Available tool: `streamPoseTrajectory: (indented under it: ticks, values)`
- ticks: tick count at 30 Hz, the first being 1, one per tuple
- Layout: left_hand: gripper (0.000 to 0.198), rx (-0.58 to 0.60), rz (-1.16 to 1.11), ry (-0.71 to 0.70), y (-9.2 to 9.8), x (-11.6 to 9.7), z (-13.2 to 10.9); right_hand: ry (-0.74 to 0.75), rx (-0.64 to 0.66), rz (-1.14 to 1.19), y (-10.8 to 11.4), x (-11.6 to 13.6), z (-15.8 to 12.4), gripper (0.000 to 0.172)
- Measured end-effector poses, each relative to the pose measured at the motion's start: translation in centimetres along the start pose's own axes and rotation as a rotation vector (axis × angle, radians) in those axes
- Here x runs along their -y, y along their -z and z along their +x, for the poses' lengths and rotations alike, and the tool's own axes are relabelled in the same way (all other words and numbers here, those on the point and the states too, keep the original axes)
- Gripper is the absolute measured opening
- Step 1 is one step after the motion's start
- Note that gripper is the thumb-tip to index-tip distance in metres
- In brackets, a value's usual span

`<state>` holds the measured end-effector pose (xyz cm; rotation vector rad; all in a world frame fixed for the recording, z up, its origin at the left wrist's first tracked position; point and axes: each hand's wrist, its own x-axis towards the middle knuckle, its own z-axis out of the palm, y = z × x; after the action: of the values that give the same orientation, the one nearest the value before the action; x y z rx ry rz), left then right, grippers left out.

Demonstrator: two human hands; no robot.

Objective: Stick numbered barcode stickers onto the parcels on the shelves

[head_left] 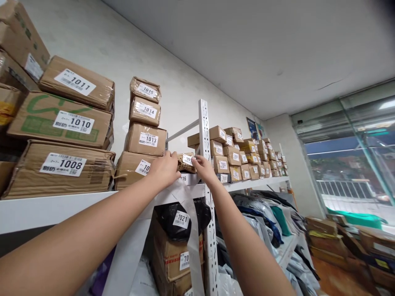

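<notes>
At the shelf's edge my left hand (163, 169) is closed, its fingers curled beside a small leopard-patterned parcel (184, 167). From under this hand a long white strip of label backing paper (191, 230) hangs past the shelf. My right hand (203, 167) has its fingers bent in at the right edge of a white number label (187, 159), which lies against the parcel's front. The label's last digits are covered by the fingertips. Just below is a white box marked 16 (188, 179). Left of my left hand stands a carton labelled 1013 (146, 140) on another carton, partly hidden.
A perforated white post (204, 135) stands close by my right hand. Large cartons, such as 1008 (61, 169), are stacked at left. More small boxes (236, 158) line the shelf (256, 183) beyond. Below hang a black bag 7021 (175, 222) and grey parcels (262, 230).
</notes>
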<state>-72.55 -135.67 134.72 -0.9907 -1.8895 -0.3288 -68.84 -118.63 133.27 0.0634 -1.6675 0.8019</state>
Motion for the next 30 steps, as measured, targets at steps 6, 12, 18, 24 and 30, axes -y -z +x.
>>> streamPoseTrajectory:
  ticks: [6,12,18,24,30]
  values:
    - [0.033,-0.054,-0.08,-0.042,-0.8,0.7,0.5,0.014,0.013,0.156,-0.7,-1.7,-0.4,0.04]
    - [0.03,-0.156,-0.199,-0.064,-2.1,0.8,0.2,0.013,-0.016,0.315,-0.1,-1.0,-1.9,0.046]
    - [0.036,-0.358,-0.233,-0.181,-2.5,0.7,-0.7,0.04,-0.112,0.499,1.0,0.6,-4.6,0.054]
    - [0.015,-0.754,-0.125,-0.632,-3.3,0.2,-5.8,0.196,-0.138,0.378,1.7,1.1,-11.9,0.1]
    - [0.015,-0.905,-0.264,-0.718,-6.1,0.9,-12.3,0.472,-0.299,0.014,0.8,-0.5,-19.2,0.099]
